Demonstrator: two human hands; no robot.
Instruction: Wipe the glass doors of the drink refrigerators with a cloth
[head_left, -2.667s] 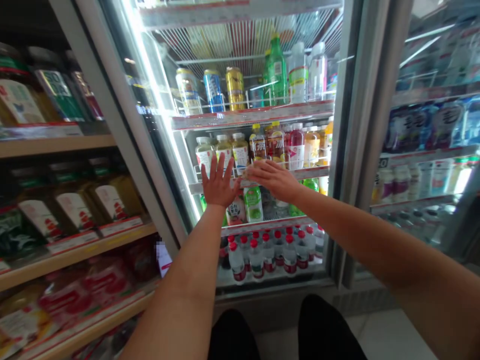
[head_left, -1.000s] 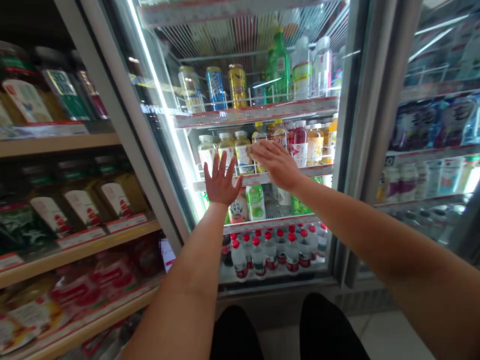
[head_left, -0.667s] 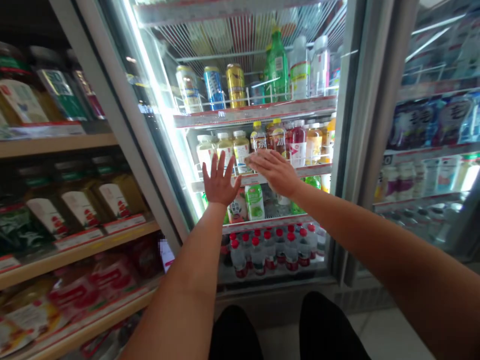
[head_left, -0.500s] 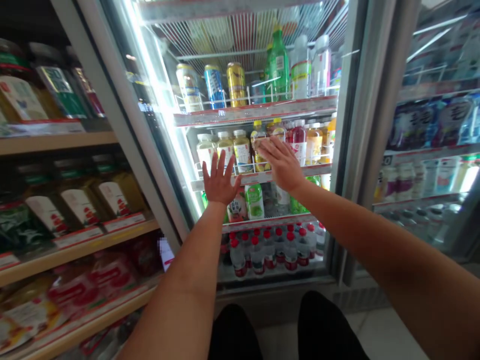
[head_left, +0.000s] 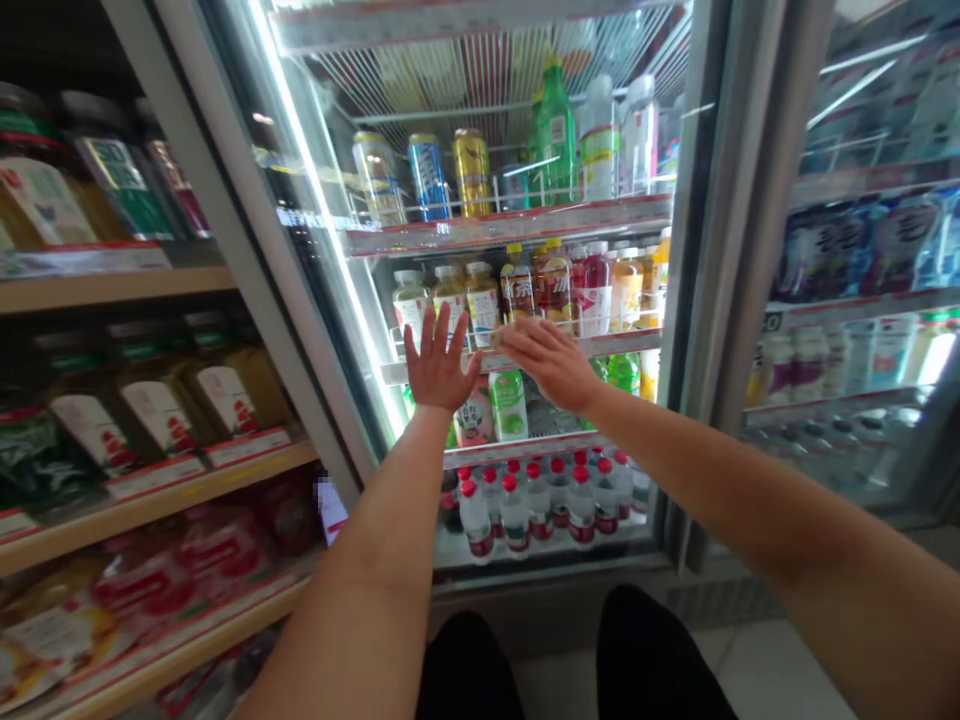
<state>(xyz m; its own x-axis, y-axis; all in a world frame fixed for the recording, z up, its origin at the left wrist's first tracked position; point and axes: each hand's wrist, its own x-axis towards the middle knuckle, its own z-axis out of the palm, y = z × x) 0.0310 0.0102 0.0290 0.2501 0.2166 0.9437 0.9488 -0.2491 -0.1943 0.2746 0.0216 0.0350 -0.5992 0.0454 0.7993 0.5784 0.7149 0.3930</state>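
My left hand (head_left: 440, 368) lies flat with its fingers spread against the glass door (head_left: 300, 300) of a lit drinks fridge. To its right, my right hand (head_left: 551, 362) is laid on the same glass, its fingers held together and pointing left. A small pale edge shows at the right fingertips; what lies under the palm is hidden. Behind the glass, close to both hands, are a bottle with a white label (head_left: 482, 305), a dark tea bottle (head_left: 517, 285) with a yellow cap and a green carton (head_left: 508, 405).
Cans, including a gold can (head_left: 471, 172), and a green bottle (head_left: 555, 135) stand on the upper fridge shelf. Several red-capped water bottles (head_left: 516, 515) fill the bottom. Wooden shelves (head_left: 172, 470) with bottles stand at the left. A metal door frame (head_left: 742, 300) runs down the right.
My right hand has slid up and down over the glass, and is now lower than half a second ago. My left hand has stayed almost in place.
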